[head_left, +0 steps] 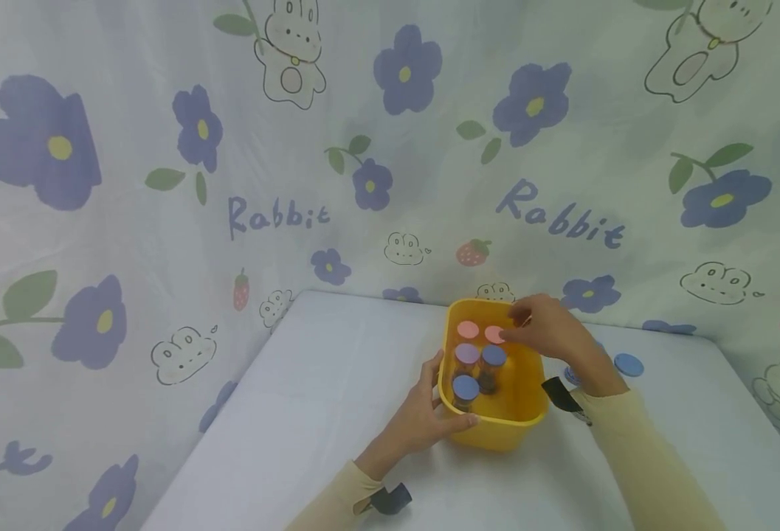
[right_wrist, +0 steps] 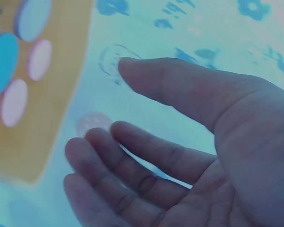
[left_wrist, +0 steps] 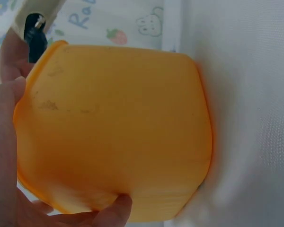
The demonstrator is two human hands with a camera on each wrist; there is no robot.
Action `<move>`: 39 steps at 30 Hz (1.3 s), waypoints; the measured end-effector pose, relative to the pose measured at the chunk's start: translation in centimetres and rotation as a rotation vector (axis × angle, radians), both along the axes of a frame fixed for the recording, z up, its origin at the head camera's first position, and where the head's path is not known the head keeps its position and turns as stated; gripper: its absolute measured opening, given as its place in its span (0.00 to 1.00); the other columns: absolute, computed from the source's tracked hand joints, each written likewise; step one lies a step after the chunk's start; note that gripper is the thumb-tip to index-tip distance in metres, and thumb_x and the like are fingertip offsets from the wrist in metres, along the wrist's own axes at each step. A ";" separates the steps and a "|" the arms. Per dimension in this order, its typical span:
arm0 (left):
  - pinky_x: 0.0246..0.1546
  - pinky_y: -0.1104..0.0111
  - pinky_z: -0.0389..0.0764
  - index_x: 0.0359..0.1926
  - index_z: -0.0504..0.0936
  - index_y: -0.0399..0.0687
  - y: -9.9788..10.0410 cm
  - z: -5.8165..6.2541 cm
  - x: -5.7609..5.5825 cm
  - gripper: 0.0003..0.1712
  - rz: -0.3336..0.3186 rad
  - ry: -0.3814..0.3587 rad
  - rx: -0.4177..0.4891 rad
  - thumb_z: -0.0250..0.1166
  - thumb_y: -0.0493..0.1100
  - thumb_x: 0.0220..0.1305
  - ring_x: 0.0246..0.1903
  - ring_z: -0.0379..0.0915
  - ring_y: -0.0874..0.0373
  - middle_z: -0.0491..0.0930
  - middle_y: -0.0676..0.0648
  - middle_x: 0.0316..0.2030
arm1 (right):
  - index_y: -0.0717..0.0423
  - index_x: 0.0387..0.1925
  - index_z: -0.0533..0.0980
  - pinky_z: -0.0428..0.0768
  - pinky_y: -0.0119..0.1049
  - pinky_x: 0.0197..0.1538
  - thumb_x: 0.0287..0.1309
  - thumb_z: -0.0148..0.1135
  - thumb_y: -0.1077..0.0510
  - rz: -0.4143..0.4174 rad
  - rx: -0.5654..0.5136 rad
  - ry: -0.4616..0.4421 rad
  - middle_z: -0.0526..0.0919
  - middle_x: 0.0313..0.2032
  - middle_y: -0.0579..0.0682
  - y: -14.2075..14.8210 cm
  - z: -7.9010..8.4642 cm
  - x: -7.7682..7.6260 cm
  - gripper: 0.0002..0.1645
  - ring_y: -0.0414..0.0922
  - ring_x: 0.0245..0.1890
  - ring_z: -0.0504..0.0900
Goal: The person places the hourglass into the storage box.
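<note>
Gripping the yellow bin (head_left: 492, 435), the left hand (head_left: 423, 414) braces it; the right hand (head_left: 552, 328), loose and empty, might topple the blue-lidded jar (head_left: 493, 360) by brushing it

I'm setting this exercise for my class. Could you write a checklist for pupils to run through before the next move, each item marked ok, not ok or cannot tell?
1. Bin steadied: ok; the left hand holds it at the near left corner.
2. Right hand free: ok; the right wrist view shows nothing between thumb and fingers.
3. Jars in the bin standing lid up: ok; five lids show, two pink, one purple, two blue.
4. Everything inside the bin: not ok; a blue lid shows outside, to the right.
5. Lids screwed tight: cannot tell from these views.
</note>
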State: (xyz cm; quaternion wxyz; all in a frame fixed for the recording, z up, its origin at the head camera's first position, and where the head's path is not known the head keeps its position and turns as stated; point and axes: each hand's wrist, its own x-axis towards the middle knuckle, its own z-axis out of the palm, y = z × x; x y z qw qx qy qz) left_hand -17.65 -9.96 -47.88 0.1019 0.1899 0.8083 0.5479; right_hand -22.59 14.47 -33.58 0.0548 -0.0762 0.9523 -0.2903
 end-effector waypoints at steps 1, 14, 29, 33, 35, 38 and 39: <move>0.72 0.47 0.73 0.82 0.42 0.57 0.0 0.0 0.0 0.66 0.000 -0.001 0.000 0.73 0.69 0.56 0.80 0.55 0.51 0.49 0.51 0.83 | 0.67 0.59 0.79 0.89 0.52 0.54 0.62 0.72 0.51 -0.006 -0.016 0.015 0.84 0.52 0.64 0.4 0.2 0.3 0.31 0.55 0.46 0.83; 0.73 0.48 0.73 0.82 0.43 0.59 0.1 0.1 -0.1 0.65 -0.002 0.009 -0.001 0.74 0.67 0.56 0.80 0.55 0.52 0.49 0.53 0.83 | 0.58 0.62 0.77 0.89 0.50 0.54 0.68 0.66 0.45 -0.178 -0.116 0.215 0.84 0.53 0.62 5.9 -0.9 4.8 0.28 0.59 0.52 0.84; 0.73 0.47 0.73 0.82 0.43 0.57 0.1 -0.1 0.0 0.66 -0.005 0.005 0.010 0.74 0.67 0.56 0.80 0.55 0.49 0.49 0.51 0.83 | 0.61 0.56 0.80 0.71 0.04 0.44 0.65 0.71 0.52 -0.238 -0.259 0.465 0.85 0.48 0.52 11.2 -6.1 6.4 0.23 0.15 0.42 0.71; 0.73 0.49 0.73 0.82 0.43 0.59 0.1 0.1 0.1 0.65 0.000 -0.003 0.013 0.75 0.66 0.56 0.80 0.55 0.51 0.49 0.51 0.83 | 0.65 0.53 0.81 0.73 0.05 0.45 0.61 0.73 0.61 -0.230 -0.318 0.555 0.81 0.43 0.28 12.0 -6.9 6.2 0.21 0.15 0.41 0.74; 0.73 0.49 0.73 0.82 0.43 0.61 0.1 0.1 0.1 0.65 0.006 -0.002 0.010 0.75 0.67 0.56 0.80 0.55 0.52 0.49 0.51 0.83 | 0.66 0.53 0.81 0.74 0.05 0.46 0.60 0.73 0.64 -0.248 -0.346 0.586 0.78 0.41 0.20 12.5 -7.2 6.1 0.20 0.16 0.41 0.76; 0.73 0.50 0.73 0.82 0.43 0.62 0.2 0.1 0.1 0.65 0.013 0.000 0.003 0.75 0.67 0.56 0.80 0.56 0.52 0.50 0.52 0.83 | 0.67 0.55 0.79 0.74 0.05 0.45 0.61 0.72 0.62 -0.312 -0.365 0.545 0.76 0.40 0.19 13.4 -7.5 6.1 0.22 0.16 0.40 0.75; 0.73 0.49 0.73 0.82 0.43 0.63 0.2 0.0 0.1 0.64 0.013 0.001 -0.001 0.74 0.67 0.56 0.80 0.56 0.52 0.50 0.52 0.83 | 0.67 0.57 0.79 0.74 0.05 0.44 0.62 0.72 0.60 -0.339 -0.366 0.513 0.76 0.40 0.20 13.7 -7.6 6.2 0.24 0.16 0.40 0.75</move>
